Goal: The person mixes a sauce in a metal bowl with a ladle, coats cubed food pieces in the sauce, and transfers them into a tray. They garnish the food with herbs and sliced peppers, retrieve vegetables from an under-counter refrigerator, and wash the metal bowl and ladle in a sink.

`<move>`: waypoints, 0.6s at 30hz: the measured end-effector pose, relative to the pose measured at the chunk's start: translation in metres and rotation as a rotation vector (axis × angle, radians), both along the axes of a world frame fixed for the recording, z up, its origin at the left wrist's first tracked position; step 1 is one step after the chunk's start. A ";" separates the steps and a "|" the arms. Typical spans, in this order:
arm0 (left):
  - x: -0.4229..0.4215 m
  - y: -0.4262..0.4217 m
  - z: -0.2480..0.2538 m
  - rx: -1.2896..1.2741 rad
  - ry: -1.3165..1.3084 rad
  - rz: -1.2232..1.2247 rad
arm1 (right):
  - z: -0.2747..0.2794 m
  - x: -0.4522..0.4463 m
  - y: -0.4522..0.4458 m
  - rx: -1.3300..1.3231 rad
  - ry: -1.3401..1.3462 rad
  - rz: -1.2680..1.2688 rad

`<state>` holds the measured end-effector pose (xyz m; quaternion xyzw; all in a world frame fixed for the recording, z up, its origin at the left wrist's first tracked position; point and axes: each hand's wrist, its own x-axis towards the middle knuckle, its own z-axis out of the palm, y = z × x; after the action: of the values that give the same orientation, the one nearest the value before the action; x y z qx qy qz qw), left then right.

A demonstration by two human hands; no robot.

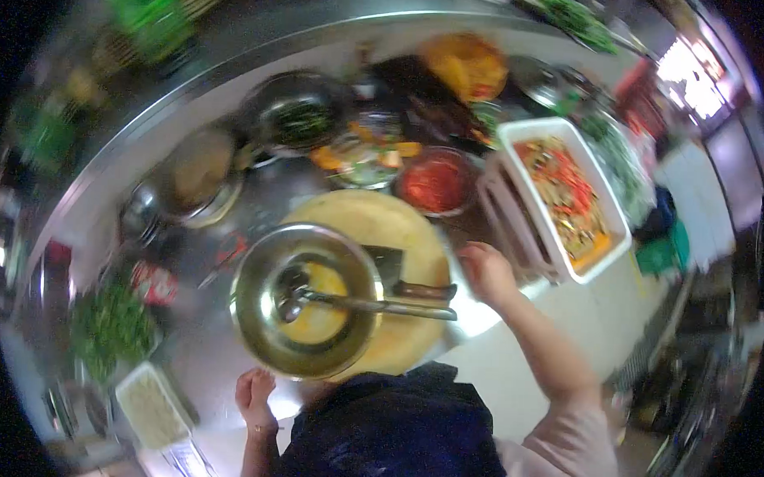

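Note:
A wide steel bowl point(364, 347) sits on a round wooden chopping board point(413, 324), with some yellowish liquid or food at its bottom. In it rests a ladle point(380, 306), its long handle reaching over the rim to the right. Beside the bowl on the board lies a cleaver point(422, 289) with a brown handle. My right hand point(486, 274) hovers just right of the two handles, fingers curled, touching neither. Near the bowl's lower left side is my left hand point(255, 394), loosely closed and apart from the bowl. I see nothing in either hand.
A tall white container point(604, 250) of chopped red and pale food stands right. Behind the board are a bowl of red food point(437, 186), plates of cut vegetables point(368, 158) and a pan of greens point(300, 122). At left are leafy greens point(114, 330) and a white tray point(178, 404).

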<state>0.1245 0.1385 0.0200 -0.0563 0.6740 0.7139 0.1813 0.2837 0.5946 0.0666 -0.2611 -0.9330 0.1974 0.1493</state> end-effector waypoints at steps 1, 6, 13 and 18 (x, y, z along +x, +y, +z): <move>0.001 -0.005 -0.005 -0.005 0.015 0.010 | -0.025 -0.001 0.009 -0.054 -0.124 -0.093; 0.011 -0.014 0.000 -0.086 0.184 -0.055 | -0.173 0.014 0.065 -0.378 -0.057 -0.345; 0.028 -0.025 -0.024 -0.033 0.106 0.069 | -0.144 0.035 0.036 -0.542 -0.075 -0.257; 0.039 -0.024 -0.043 -0.069 0.121 0.092 | -0.044 0.077 0.031 -0.574 0.334 -0.062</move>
<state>0.1635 0.1149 -0.0225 -0.0499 0.7046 0.7000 0.1052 0.3612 0.6252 0.0230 -0.2846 -0.7935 0.4878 0.2266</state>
